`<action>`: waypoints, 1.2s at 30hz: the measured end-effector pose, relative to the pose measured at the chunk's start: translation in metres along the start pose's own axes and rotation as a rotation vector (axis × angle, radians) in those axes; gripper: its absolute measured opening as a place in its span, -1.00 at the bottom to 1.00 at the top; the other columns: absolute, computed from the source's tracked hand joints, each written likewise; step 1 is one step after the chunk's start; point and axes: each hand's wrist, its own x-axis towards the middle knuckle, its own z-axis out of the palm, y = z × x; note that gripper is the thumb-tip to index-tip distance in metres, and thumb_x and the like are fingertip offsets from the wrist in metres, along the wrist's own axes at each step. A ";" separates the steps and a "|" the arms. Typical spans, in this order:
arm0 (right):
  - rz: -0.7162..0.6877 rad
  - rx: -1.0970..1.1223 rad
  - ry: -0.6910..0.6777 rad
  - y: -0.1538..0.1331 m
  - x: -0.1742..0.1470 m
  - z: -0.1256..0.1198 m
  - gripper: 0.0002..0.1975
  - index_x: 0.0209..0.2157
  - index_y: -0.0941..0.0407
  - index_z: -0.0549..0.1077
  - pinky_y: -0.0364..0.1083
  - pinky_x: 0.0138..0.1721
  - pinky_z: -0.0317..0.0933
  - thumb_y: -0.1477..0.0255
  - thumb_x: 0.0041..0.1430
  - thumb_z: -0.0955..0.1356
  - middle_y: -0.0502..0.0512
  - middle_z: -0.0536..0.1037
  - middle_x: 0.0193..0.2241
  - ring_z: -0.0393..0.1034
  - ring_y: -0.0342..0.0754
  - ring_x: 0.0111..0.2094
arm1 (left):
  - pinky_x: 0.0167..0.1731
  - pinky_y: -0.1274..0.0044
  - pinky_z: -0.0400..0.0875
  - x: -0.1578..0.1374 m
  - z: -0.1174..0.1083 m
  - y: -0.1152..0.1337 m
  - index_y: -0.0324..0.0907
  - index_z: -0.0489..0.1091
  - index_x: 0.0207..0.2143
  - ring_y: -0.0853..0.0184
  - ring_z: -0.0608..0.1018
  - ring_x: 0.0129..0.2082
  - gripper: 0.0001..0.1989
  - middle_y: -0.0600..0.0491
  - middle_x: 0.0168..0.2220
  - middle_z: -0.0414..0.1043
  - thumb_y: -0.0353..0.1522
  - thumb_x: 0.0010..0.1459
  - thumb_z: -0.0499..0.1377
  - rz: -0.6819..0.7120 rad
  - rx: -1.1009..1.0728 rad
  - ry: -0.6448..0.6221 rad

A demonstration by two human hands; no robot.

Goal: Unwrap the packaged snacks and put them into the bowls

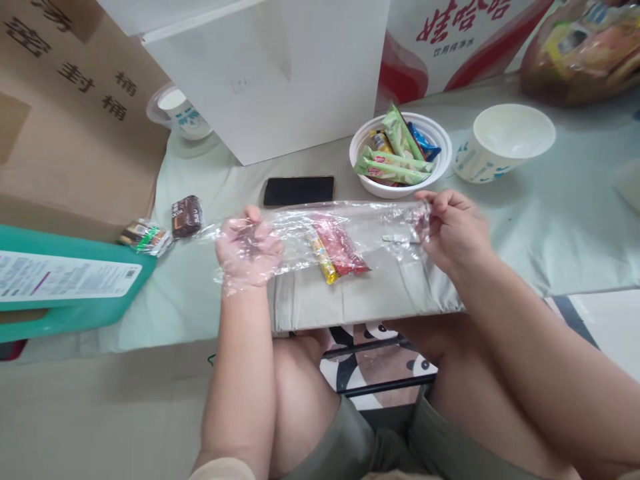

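Note:
Between my hands stretches a clear, crinkled plastic film [295,250]; I cannot tell whether it is a bag or a sheet. My left hand [250,247] is closed, with the film lying over its fingers and wrist. At the other end my right hand [453,227] pinches the film's edge between thumb and fingers. Under the film, on the cloth, lie a red packet [343,248] and a thin yellow packet [324,257], partly seen through it. A black phone [299,191] lies just beyond the film.
A white bowl [357,143] of wrapped snacks and a paper cup [487,153] stand behind my right hand. Two small packets, one brown [187,217], lie left. Boxes [310,73] line the back. A teal container [100,313] sits left.

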 end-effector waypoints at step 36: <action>-0.767 -0.780 -0.583 -0.002 -0.066 0.034 -0.75 -0.34 -0.02 0.30 0.04 -0.21 0.33 0.63 0.05 0.33 -0.06 0.57 -0.42 0.56 0.02 -0.31 | -0.79 0.59 0.28 -0.019 0.011 -0.015 -0.21 0.61 -0.21 0.31 0.49 -0.77 -0.61 -0.04 -0.57 0.58 -0.19 -0.07 0.38 -0.333 0.273 -0.493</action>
